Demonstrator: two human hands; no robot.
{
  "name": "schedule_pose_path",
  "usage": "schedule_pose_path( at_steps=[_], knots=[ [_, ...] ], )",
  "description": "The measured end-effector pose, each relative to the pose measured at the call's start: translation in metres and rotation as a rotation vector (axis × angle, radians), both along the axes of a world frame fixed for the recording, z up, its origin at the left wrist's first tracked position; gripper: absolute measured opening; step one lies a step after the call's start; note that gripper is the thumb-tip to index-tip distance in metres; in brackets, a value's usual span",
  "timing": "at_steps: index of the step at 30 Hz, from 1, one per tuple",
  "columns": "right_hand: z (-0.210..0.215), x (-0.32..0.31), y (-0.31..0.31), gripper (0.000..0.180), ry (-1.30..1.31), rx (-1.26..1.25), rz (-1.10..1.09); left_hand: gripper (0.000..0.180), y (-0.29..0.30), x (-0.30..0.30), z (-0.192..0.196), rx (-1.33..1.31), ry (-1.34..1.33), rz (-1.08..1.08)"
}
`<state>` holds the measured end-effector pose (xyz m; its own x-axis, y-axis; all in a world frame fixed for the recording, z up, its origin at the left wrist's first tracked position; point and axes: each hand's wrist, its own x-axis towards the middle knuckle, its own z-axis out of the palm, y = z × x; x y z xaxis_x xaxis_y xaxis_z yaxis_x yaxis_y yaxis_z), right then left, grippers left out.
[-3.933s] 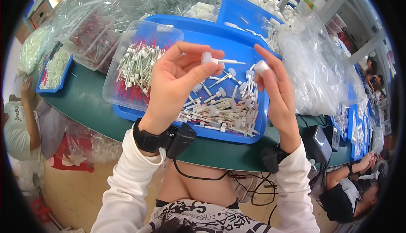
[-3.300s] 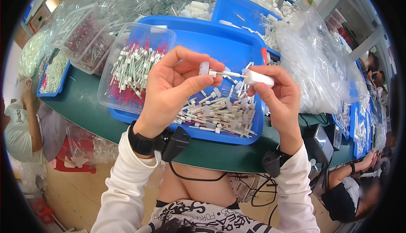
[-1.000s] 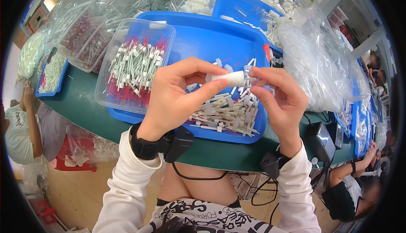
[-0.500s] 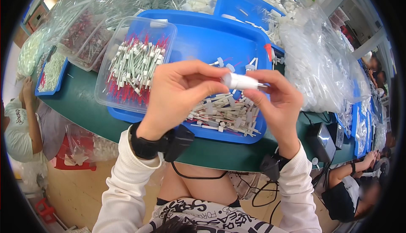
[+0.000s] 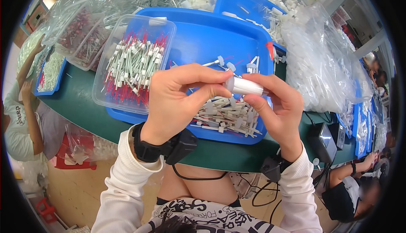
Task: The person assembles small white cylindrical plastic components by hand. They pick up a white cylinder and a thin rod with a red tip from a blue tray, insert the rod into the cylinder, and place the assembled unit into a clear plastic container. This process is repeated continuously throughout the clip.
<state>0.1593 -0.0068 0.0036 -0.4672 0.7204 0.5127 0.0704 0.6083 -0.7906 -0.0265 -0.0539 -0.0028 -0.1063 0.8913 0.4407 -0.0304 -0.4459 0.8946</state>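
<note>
A short white cylinder with a wider, translucent left end is held level between my two hands, above the blue tray. My left hand pinches its left end between thumb and fingers. The thumb and fingers of my right hand close on its right end. Below it in the tray lies a pile of thin white sticks with grey tabs. A clear plastic box stands at the tray's left side, filled with white sticks that have red ends.
Clear bags of white parts crowd the right side. A second blue tray lies behind. More clear boxes and a small blue tray are at the left, near a co-worker's arm. A black device sits at right.
The white cylinder has turned slightly and shows more of its length. Its right end has dropped a little. At the left, a co-worker's arm now reaches up toward the boxes.
</note>
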Motion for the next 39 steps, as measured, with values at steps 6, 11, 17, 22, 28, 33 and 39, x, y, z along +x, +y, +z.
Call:
schedule_pose_path(
  at_steps=[6, 11, 17, 22, 28, 33, 39],
  knots=[
    [-0.002, -0.002, -0.003, 0.026, 0.003, 0.071, -0.103, 0.022, 0.002, -0.003, -0.003, 0.144, 0.206, -0.001],
    [-0.005, -0.002, -0.001, 0.029, -0.013, 0.241, -0.106, 0.023, 0.0, -0.004, -0.002, 0.202, 0.274, 0.017],
    [0.002, -0.005, 0.0, 0.032, 0.058, 0.491, -0.103, 0.025, -0.001, -0.002, 0.005, 0.213, 0.076, -0.038],
    [0.004, -0.009, -0.013, 0.033, 0.049, 0.234, -0.098, 0.026, -0.003, 0.0, 0.005, 0.117, -0.015, -0.094],
    [0.002, -0.001, -0.016, 0.032, -0.064, 0.225, -0.051, 0.029, -0.002, -0.008, 0.004, 0.237, 0.212, -0.089],
    [0.002, -0.004, -0.014, 0.03, 0.016, 0.197, -0.09, 0.027, -0.002, -0.003, 0.006, 0.32, 0.328, -0.007],
    [-0.001, -0.005, -0.008, 0.033, 0.001, 0.353, -0.103, 0.025, -0.001, -0.001, 0.004, 0.334, 0.33, -0.022]
  ],
)
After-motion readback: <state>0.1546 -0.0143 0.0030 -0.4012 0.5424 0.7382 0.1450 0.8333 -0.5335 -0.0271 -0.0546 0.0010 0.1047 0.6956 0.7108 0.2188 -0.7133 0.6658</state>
